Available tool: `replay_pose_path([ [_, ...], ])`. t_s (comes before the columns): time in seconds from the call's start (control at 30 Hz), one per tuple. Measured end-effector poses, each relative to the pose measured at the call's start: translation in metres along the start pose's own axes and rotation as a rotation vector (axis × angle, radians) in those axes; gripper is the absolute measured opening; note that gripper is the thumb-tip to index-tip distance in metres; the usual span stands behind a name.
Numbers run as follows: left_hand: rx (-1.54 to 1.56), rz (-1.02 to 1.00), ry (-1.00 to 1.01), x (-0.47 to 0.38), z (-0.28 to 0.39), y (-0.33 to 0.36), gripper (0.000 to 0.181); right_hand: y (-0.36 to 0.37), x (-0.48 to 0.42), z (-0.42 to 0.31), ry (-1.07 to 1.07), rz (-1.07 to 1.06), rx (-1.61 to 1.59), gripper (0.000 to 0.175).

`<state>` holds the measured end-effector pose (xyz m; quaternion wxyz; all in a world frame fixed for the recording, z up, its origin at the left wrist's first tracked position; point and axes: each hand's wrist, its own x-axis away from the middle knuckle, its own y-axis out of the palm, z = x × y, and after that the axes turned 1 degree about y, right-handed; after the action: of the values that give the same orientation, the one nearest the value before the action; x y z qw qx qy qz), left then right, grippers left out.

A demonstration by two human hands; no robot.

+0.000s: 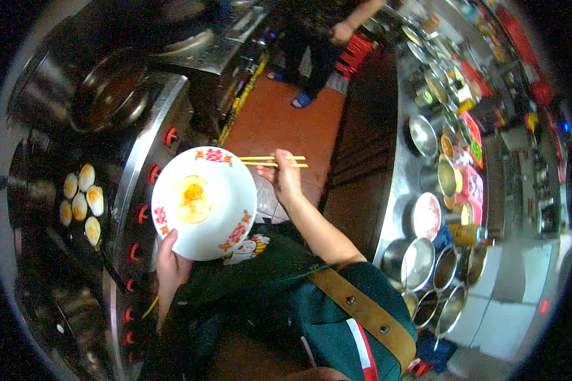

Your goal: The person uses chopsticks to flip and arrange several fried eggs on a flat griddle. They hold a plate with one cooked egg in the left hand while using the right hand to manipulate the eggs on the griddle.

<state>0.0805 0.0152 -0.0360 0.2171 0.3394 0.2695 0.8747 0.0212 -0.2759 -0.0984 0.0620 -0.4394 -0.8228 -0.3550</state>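
My left hand (172,266) grips the lower rim of a white bowl (229,200) with red and orange patterns near its edge. One fried egg (193,199) lies inside it. In my right hand (285,177) is a pair of yellow chopsticks (299,161), whose far ends pass behind or meet the bowl's right rim; which one I cannot tell. Left of the bowl, several fried eggs (79,206) lie close together in a dark pan on the stove, with a dark handle (110,269) pointing towards the stove's edge.
Red knobs (143,213) line the metal stove front. A large wok (109,90) stands at the upper left. Another person (310,52) in blue slippers stands farther along the red floor (286,124). On the right, a steel counter (386,224) holds metal pots (417,264), plates and pink baskets.
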Motion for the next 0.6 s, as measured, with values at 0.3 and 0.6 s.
replay_pose_path([
  [0.3,-0.034,-0.02,-0.017,-0.007,-0.013,0.018,0.043,-0.024,-0.009,-0.006,-0.005,-0.016,-0.002,0.013],
  [0.6,0.061,0.012,0.075,0.001,-0.022,0.007,0.038,-0.015,-0.019,0.004,0.027,-0.122,0.077,0.016],
])
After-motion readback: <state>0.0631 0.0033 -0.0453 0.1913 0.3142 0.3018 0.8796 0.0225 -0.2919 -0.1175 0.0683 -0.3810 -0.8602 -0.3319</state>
